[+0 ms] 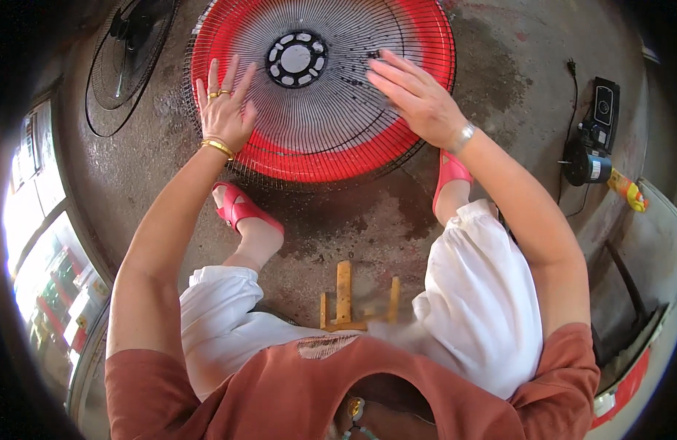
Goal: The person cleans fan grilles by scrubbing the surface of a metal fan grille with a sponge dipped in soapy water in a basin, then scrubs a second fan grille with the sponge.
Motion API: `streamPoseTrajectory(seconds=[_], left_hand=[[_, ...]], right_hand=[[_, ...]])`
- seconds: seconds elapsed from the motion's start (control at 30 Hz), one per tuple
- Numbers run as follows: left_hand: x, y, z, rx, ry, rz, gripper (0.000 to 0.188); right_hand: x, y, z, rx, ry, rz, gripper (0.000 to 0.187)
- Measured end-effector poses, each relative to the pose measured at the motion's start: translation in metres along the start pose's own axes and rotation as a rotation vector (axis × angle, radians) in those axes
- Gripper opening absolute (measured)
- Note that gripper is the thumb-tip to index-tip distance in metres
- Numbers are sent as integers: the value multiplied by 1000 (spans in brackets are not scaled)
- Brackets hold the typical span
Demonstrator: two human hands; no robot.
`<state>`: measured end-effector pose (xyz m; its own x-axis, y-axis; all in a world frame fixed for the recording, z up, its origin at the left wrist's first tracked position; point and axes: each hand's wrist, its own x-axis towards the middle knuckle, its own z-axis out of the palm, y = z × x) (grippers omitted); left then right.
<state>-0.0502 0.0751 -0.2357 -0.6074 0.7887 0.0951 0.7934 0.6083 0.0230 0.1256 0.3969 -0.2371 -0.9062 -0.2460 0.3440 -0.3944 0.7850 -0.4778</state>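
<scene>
A large round wire fan grille (338,125) with a black and grey hub lies across a red basin (301,167) on the floor before me. My left hand (228,117) is at the grille's left side, fingers spread, with nothing in it. Over the right side is my right hand (419,95), its fingers stretched toward the hub and slightly blurred. Whether either palm presses on the wires, I cannot tell. Dark specks and a small dark spot show on the wires by the right fingertips.
Another black fan grille (129,66) stands at the far left. To the right are a fan motor with its base (589,165), a power cord (571,73) and a yellow bottle (628,191). Wooden stool parts (343,290) and my pink sandals (244,208) are on the floor near me.
</scene>
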Motion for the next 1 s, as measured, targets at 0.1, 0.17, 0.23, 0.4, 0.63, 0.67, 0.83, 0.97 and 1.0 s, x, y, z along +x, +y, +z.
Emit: streamPoseTrajectory(seconds=[0.1,0.17,0.23,0.4,0.63,0.67,0.83,0.97,1.0], left_hand=[[0,1,2,-3,-23,-13,69],[3,4,3,-24,-41,-10,72],[0,2,1,-21,-60,-24,72],[-5,-2,-10,-4,-69,-39,71],[3,7,-9,-36,-84,-27,73],[2,7,-9,-34,-87,-23,73],[0,1,-9,-31,-98,-26,73],[3,7,-14,-21,-109,-10,69],[5,6,-14,-27,-114,-14,70]], right_hand=[[51,-9,32,14,10,-76,35],[64,-8,41,9,15,-142,29],[59,-9,38,82,32,-110,28],[-10,-14,-1,167,72,-60,37],[-22,-11,-11,83,-28,19,44],[-10,-14,-8,67,-39,15,42],[49,-18,28,38,-58,-11,34],[51,-15,34,21,-35,25,32],[45,-17,36,53,-27,50,32]])
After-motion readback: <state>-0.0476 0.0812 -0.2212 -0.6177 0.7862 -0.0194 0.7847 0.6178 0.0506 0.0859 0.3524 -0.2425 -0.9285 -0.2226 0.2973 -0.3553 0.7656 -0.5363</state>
